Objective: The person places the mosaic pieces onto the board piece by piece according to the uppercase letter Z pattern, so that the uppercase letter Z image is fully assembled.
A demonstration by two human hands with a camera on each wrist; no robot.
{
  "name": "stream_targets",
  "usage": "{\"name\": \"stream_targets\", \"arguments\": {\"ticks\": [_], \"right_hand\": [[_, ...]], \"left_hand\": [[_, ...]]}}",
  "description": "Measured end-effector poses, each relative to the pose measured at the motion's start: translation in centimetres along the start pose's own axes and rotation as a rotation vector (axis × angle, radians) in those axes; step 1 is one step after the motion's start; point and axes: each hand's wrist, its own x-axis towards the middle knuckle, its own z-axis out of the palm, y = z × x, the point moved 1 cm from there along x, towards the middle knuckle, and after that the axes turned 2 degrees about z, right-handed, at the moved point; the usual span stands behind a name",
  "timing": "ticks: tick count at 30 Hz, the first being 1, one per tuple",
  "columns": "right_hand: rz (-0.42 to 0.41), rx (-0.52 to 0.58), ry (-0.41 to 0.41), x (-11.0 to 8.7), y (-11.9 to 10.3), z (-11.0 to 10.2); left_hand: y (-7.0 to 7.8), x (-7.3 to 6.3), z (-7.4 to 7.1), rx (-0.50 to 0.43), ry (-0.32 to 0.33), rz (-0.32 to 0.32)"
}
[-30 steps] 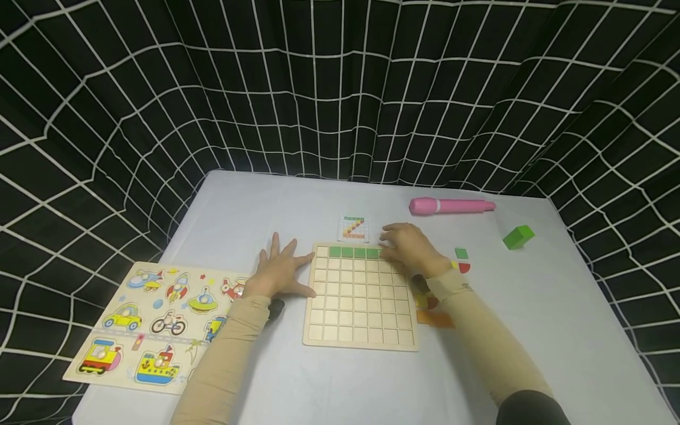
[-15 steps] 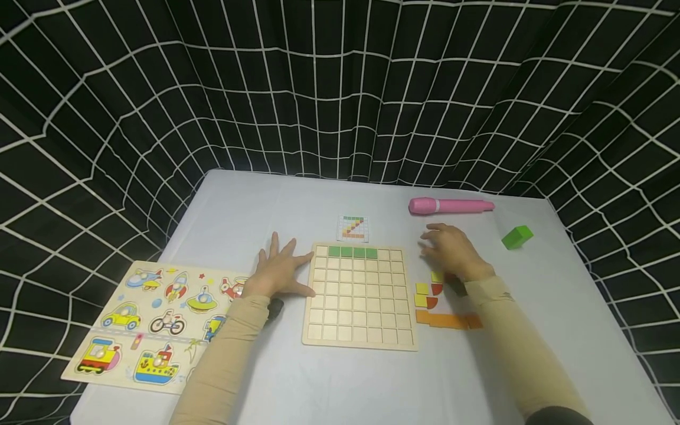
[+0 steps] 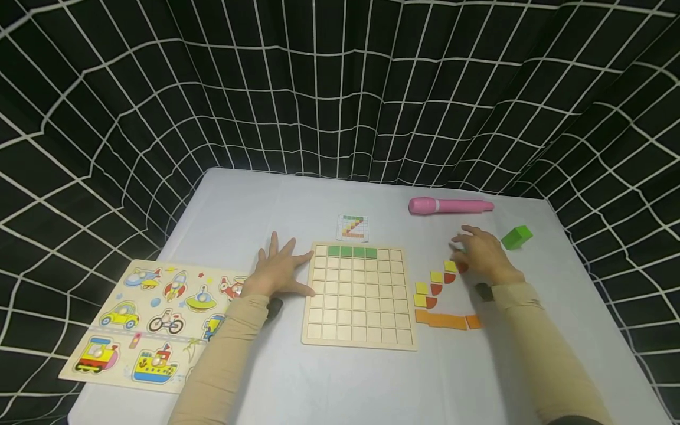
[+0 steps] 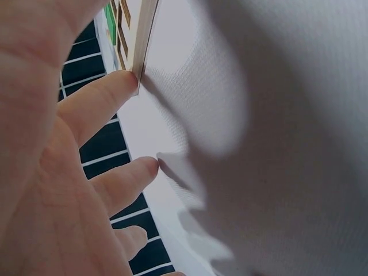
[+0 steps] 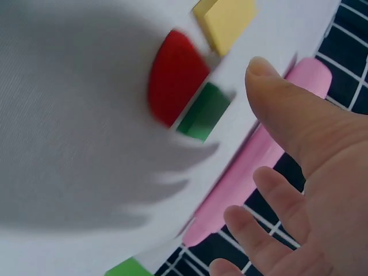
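Note:
My left hand [image 3: 277, 274] lies spread at the left edge of a wooden grid board [image 3: 344, 337], thumb and index fingertip right at its rim. Several green square tiles [image 3: 346, 251] sit in the board's top row, with bare cells at either end. To the right, my right hand [image 3: 483, 255] hovers over the table with its fingers apart and nothing between them. Just off its thumb, in the right wrist view, lies a green tile [image 5: 205, 111] against a red quarter-round tile [image 5: 176, 80]. A yellow square tile [image 5: 229, 22] is close by.
Yellow and red tiles step diagonally beside the board, above a row of orange tiles [image 3: 446, 320]. A pattern card [image 3: 353, 228] lies behind it. Farther right are a pink microphone-shaped object [image 3: 451, 205] and a green block [image 3: 517, 237]. A vehicle puzzle board [image 3: 154, 324] lies left.
My right hand has left the board's top row and moved right to the remaining loose green tile, uncovering the yellow, red and orange tiles. My left hand has stayed put.

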Motion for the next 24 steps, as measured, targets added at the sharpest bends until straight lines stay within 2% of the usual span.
{"name": "stream_targets", "arguments": {"ticks": [10,18,24], "right_hand": [[0.071,0.046,-0.079,0.1,1.2,0.6],[0.031,0.044,-0.040,0.1,1.3,0.9],[0.046,0.050,-0.048,0.3,-0.3,0.4]], "left_hand": [[0.1,-0.1,0.0,0.007,0.002,0.002],[0.1,-0.1,0.1,0.006,0.005,0.002],[0.0,-0.1,0.1,-0.004,0.012,0.001]]}}
